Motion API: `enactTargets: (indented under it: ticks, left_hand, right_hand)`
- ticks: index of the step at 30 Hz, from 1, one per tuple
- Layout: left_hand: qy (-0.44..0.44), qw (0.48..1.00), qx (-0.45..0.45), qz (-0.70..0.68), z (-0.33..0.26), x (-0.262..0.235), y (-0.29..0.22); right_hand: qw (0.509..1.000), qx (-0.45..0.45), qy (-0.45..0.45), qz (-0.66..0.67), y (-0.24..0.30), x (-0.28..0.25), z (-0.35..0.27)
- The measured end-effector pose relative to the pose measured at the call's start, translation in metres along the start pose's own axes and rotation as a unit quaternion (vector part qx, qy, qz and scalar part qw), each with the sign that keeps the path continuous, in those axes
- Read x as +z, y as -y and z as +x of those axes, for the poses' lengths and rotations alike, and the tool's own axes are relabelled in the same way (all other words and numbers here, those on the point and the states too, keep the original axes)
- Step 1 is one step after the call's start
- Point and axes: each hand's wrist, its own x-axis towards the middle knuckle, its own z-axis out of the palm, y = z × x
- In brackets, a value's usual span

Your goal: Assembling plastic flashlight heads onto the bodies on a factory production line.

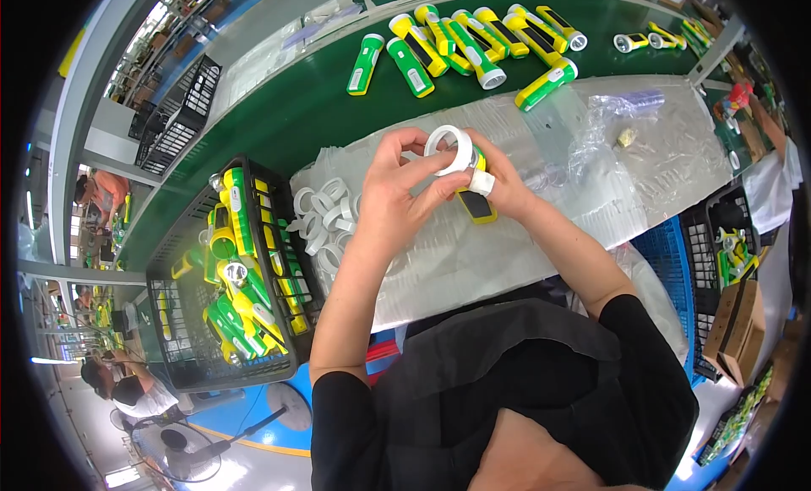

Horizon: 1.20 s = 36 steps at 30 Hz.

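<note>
While a bunch of finished flashlights already sit on the green belt, both hands, left and right, grip one yellow-green flashlight over the counter, pressing on its white ring, with a crate of bodies looking undone.

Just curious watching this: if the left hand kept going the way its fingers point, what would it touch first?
Likely nothing new: the left hand already touches the white ring on the flashlight held by the right hand.
</note>
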Motion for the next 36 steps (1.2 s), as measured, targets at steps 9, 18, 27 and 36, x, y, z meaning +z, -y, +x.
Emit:
enactTargets:
  ticks: [9, 18, 27, 36]
  left_hand:
    - [0.056, 0.998, 0.024, 0.031, 0.011, -0.002, -0.009]
    - [0.059, 0.998, 0.005, -0.026, 0.011, 0.044, -0.01]
    - [0.047, 0.999, -0.002, -0.02, 0.018, 0.052, -0.007]
    - [0.023, 0.999, 0.018, -0.041, 0.019, 0.057, -0.003]
  right_hand:
    - [0.956, -0.09, 0.051, -0.273, 0.05, -0.037, 0.011]
    - [0.785, 0.034, 0.315, -0.532, 0.14, -0.041, 0.045]
    - [0.69, 0.159, 0.307, -0.636, 0.146, -0.022, 0.059]
    - [0.774, 0.031, 0.242, -0.584, 0.132, -0.048, 0.046]
